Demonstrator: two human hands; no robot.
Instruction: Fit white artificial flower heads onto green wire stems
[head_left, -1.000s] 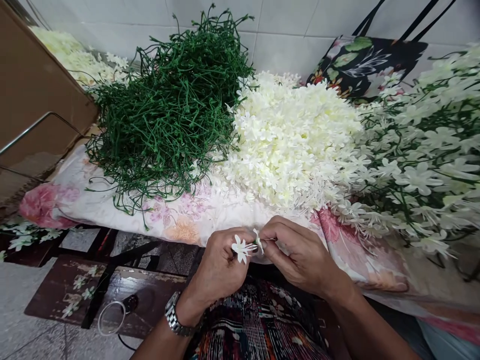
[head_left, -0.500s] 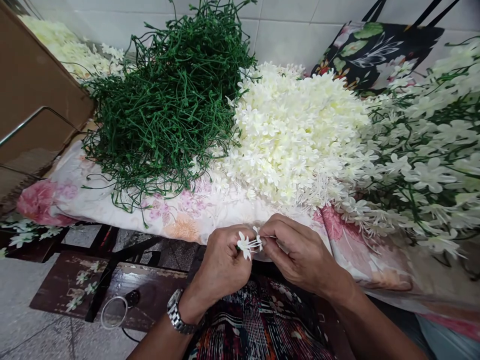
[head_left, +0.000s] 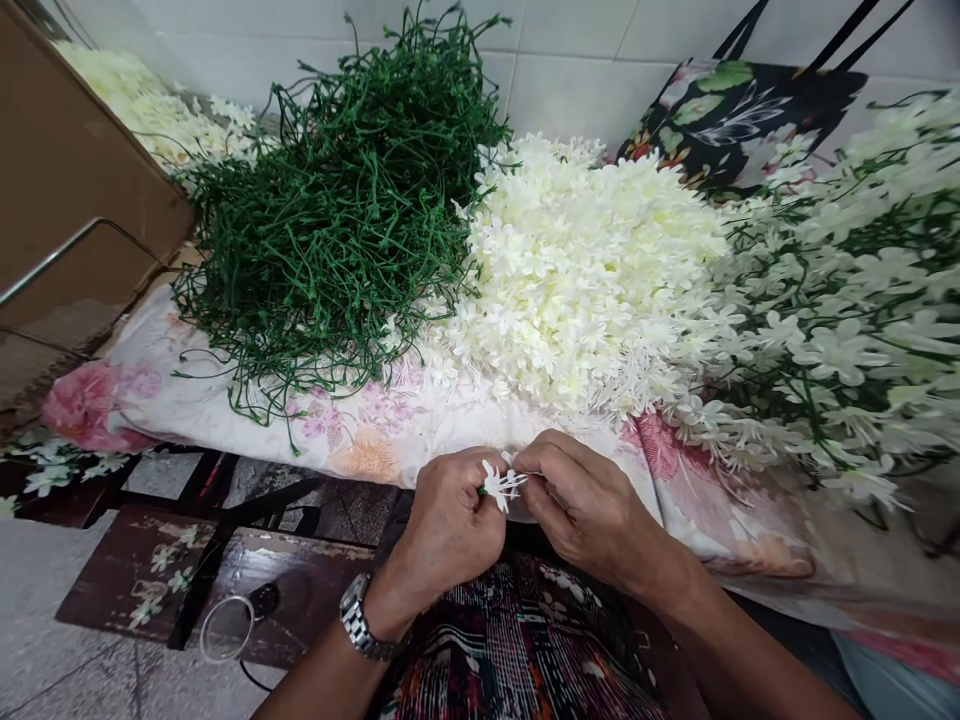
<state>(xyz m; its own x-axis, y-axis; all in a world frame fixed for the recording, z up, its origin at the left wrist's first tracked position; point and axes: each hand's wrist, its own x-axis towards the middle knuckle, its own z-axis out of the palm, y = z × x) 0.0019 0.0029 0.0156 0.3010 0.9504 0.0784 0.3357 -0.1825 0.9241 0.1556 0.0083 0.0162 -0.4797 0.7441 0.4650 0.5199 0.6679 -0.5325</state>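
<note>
My left hand [head_left: 456, 515], with a watch on the wrist, is closed around a green stem whose white flowers [head_left: 496, 487] poke out between thumb and forefinger. My right hand [head_left: 581, 497] is pinched at the thin white tips of those flowers, close beside the left. Beyond the hands, a heap of loose white blossoms [head_left: 592, 280] lies on the floral cloth [head_left: 442, 425]. Left of it is a big tangle of bare green stems [head_left: 337, 220]. Stems bearing white flowers [head_left: 844, 350] are piled at the right.
A brown cardboard box [head_left: 82, 170] stands at the left edge. Against the tiled wall leans a black floral bag [head_left: 735, 120]. Lower left, a dark wooden board [head_left: 300, 575] carries a clear round ring or cup [head_left: 226, 628]. More white flowers lie behind the stems.
My right hand's fingertips have shifted slightly at the blossoms, and the white flowers have turned a little in my left hand. The view has moved slightly.
</note>
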